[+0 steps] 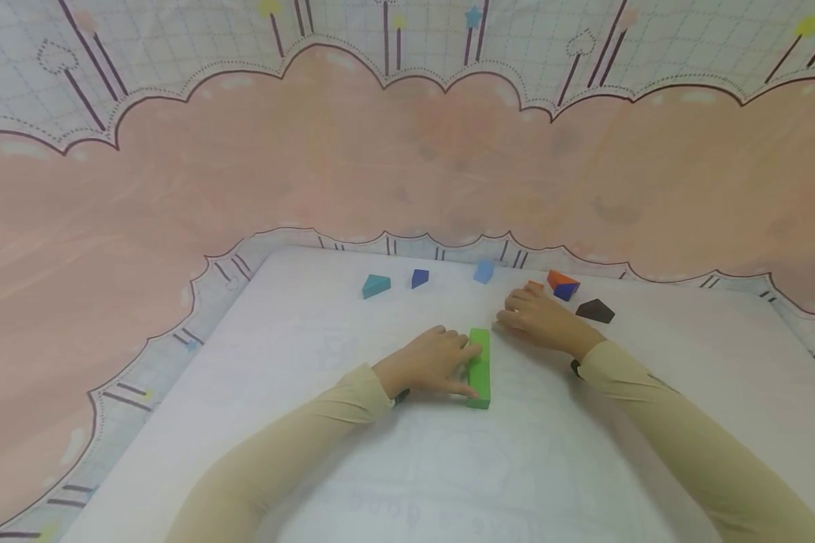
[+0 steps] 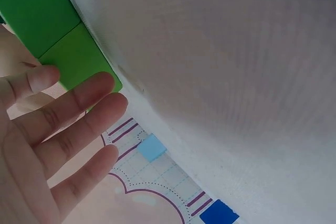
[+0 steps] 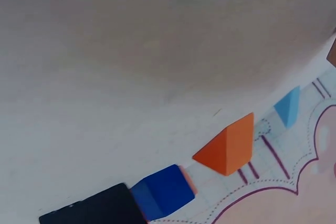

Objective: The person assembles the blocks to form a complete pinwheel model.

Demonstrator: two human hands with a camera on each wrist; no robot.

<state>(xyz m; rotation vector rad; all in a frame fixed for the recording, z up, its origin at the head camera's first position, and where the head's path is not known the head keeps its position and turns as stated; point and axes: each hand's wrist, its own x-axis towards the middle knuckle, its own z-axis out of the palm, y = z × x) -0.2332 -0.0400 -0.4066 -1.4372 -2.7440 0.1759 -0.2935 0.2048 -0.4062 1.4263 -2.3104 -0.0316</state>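
My left hand [image 1: 435,360] touches a long green bar [image 1: 479,377] standing lengthwise away from me on the table. Its index finger and thumb lie over the bar. In the left wrist view the green block [image 2: 79,59] shows a seam, and the other fingers stretch out along its end. To the right, my right hand [image 1: 539,320] hovers low over the table, fingers loosely bent, with nothing visible in them. Just beyond it an orange triangular block [image 3: 231,145] is partly hidden in the head view. The right wrist view does not clearly show the hand.
Along the table's far edge lie a teal block [image 1: 376,286], a dark blue block [image 1: 419,278] and a light blue block [image 1: 484,271]. At right are an orange block [image 1: 562,280], a blue block [image 1: 567,290] and a black block [image 1: 595,310]. A patterned curtain [image 1: 407,158] hangs behind.
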